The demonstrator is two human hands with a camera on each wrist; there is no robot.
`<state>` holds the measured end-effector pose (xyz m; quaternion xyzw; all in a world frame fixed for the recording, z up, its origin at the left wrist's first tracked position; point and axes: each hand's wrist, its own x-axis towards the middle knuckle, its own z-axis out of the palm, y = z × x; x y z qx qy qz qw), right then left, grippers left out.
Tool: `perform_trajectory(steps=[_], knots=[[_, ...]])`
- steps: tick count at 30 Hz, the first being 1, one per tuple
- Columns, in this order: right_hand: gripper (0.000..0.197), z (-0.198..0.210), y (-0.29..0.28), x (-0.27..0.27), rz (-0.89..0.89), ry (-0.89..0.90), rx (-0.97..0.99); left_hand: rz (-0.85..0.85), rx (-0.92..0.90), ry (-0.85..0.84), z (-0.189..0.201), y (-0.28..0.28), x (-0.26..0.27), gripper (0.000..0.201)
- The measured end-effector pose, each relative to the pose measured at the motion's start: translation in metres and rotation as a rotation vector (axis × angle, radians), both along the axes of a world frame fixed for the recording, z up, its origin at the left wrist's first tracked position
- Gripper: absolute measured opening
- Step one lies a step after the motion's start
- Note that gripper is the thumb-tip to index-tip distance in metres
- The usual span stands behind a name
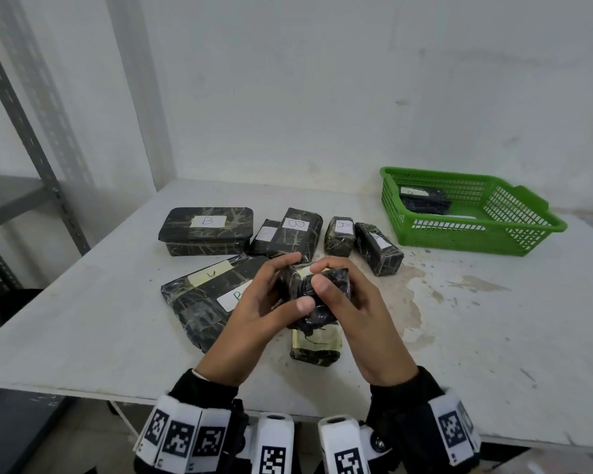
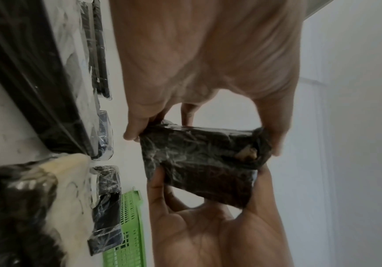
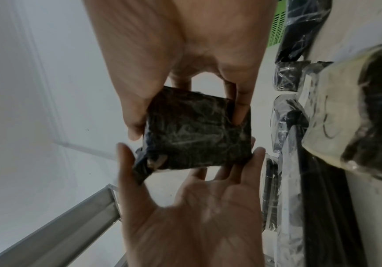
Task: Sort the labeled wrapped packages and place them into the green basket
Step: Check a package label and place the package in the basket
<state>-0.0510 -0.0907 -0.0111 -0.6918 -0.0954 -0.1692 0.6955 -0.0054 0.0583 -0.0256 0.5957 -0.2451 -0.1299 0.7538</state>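
White table; both hands grip one small wrapped package

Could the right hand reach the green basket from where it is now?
Probably yes: the green basket sits open-topped on the right hand's side, nothing between. But that hand and the left hand both hold a small wrapped package.

Even, soft indoor light; wrist views blurred and dim, head view bowed at edges.
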Motion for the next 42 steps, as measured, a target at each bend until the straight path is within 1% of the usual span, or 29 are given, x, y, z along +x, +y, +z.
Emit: perform_trajectory(steps=[2, 3, 6, 7, 8, 11, 12, 14, 18, 21, 23, 25, 27, 28, 31, 33, 34, 36, 39, 40, 42], knots=[[0.033, 0.001, -0.002, 0.001, 0.014, 0.010, 0.001, 0.029, -0.012, -0.007, 0.001, -0.001, 0.001, 0.069], [0.039, 0.001, -0.003, 0.001, 0.030, 0.021, 0.004, 0.045, -0.016, -0.019, 0.002, -0.001, 0.001, 0.068], [0.070, 0.003, -0.009, 0.002, 0.110, 0.086, 0.050, 0.065, -0.045, -0.029, 0.001, -0.002, 0.002, 0.068], [0.075, 0.004, -0.010, 0.002, 0.132, 0.099, 0.074, 0.059, -0.058, -0.026, 0.002, -0.002, 0.002, 0.067], [0.075, 0.005, -0.011, 0.002, 0.138, 0.097, 0.090, 0.050, -0.068, -0.026, 0.002, -0.003, 0.003, 0.066], [0.060, 0.007, -0.012, 0.001, 0.085, 0.040, 0.086, 0.011, -0.079, -0.024, 0.003, -0.004, 0.002, 0.069], [0.058, 0.008, -0.011, 0.001, 0.068, 0.027, 0.083, -0.003, -0.079, -0.019, 0.003, -0.004, 0.002, 0.072], [0.060, 0.007, -0.011, 0.001, 0.052, 0.025, 0.102, -0.027, -0.077, -0.008, 0.004, -0.003, 0.003, 0.078], [0.059, 0.007, -0.011, 0.001, 0.077, 0.043, 0.107, -0.006, -0.107, 0.011, 0.004, -0.004, 0.003, 0.071], [0.064, 0.006, -0.012, -0.001, 0.136, 0.067, 0.129, 0.026, -0.114, 0.023, 0.002, -0.005, 0.005, 0.067], [0.061, 0.006, -0.012, -0.001, 0.135, 0.071, 0.144, 0.022, -0.111, 0.043, 0.003, -0.006, 0.006, 0.066], [0.046, 0.005, -0.011, -0.001, 0.094, 0.064, 0.136, -0.015, -0.106, 0.053, 0.004, -0.006, 0.007, 0.076], [0.039, 0.004, -0.010, -0.002, 0.064, 0.059, 0.122, -0.050, -0.106, 0.074, 0.005, -0.007, 0.006, 0.089], [0.040, 0.004, -0.010, -0.002, 0.050, 0.059, 0.118, -0.051, -0.104, 0.079, 0.006, -0.008, 0.005, 0.087], [0.046, 0.005, -0.010, -0.001, 0.040, 0.071, 0.114, -0.033, -0.098, 0.071, 0.007, -0.010, 0.006, 0.070], [0.053, 0.004, -0.012, -0.001, 0.060, 0.089, 0.105, -0.028, -0.092, 0.072, 0.008, -0.011, 0.006, 0.066], [0.055, 0.003, -0.012, -0.001, 0.067, 0.092, 0.092, -0.025, -0.090, 0.076, 0.008, -0.011, 0.006, 0.065], [0.050, 0.002, -0.012, -0.001, 0.051, 0.083, 0.065, -0.026, -0.076, 0.083, 0.007, -0.010, 0.007, 0.068], [0.040, -0.001, -0.011, -0.001, 0.009, 0.074, 0.044, -0.046, -0.073, 0.093, 0.003, -0.010, 0.007, 0.083], [0.039, -0.003, -0.011, -0.001, 0.008, 0.081, 0.059, -0.048, -0.080, 0.098, 0.000, -0.010, 0.007, 0.083], [0.041, -0.006, -0.012, -0.001, 0.032, 0.106, 0.093, -0.042, -0.088, 0.101, -0.004, -0.011, 0.008, 0.075]])
